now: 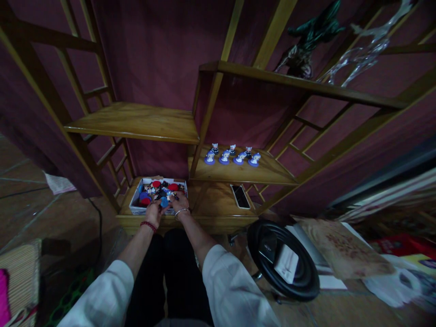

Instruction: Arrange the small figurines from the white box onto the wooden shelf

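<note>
A white cardboard box (139, 210) on the lowest shelf holds a jumble of small figurines with red, blue and black parts. Over its front edge, my left hand (155, 212) is closed at the blue round base of a small figurine (164, 202). My right hand (180, 202) has its fingers closed on the same figurine from the right. The figurine's details are too small to make out. Up on the shelf to the right, several figurines stand in two rows: purple-based ones such as this figurine (224, 157) in front, darker ones (232, 149) behind.
The wooden shelf unit (136, 120) stands against a dark red wall. A phone (240, 196) lies on the lowest board, right of the box. At lower right is a round black stool (306, 277) with a dark item and a white packet on it. Higher up stands a green sculpture (315, 34).
</note>
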`<action>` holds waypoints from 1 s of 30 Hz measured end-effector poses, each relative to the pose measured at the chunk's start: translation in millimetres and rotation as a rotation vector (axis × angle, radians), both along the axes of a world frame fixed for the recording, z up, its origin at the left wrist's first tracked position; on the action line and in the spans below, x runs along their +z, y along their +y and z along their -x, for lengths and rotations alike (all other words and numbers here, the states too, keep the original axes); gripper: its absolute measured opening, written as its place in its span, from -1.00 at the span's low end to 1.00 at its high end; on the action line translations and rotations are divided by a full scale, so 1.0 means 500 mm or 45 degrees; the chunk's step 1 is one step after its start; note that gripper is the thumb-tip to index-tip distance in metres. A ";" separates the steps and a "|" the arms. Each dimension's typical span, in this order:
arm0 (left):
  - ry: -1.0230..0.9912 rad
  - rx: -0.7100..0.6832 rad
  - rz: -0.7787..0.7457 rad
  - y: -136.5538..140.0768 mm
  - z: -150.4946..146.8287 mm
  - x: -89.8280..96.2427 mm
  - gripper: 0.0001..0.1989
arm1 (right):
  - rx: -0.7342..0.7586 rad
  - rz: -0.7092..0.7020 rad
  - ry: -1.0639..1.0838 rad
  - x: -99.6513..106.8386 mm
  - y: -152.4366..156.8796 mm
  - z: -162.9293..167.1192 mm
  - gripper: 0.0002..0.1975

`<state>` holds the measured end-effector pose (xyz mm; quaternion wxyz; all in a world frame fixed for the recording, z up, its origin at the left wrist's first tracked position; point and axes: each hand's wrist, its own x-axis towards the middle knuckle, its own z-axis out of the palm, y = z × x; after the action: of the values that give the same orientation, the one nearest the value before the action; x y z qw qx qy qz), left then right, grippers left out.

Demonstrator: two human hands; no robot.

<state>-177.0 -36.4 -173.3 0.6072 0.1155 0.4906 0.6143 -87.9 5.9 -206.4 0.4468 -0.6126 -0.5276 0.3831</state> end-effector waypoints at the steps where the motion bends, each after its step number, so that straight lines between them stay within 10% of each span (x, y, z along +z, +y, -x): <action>1: -0.007 0.009 -0.005 -0.001 -0.001 -0.001 -0.91 | -0.007 0.029 0.058 -0.001 0.000 0.000 -0.78; 12: -0.050 -0.005 -0.087 -0.012 -0.001 -0.016 -0.79 | -0.170 0.268 0.827 0.003 -0.001 0.006 -0.79; 30: -0.100 0.045 -0.069 -0.015 -0.003 -0.015 -0.85 | -0.178 0.237 0.969 -0.008 -0.010 0.000 -0.76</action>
<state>-175.3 -44.0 -180.5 0.6115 0.0992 0.4516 0.6421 -88.2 0.8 -210.3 0.5779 -0.4992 -0.2443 0.5976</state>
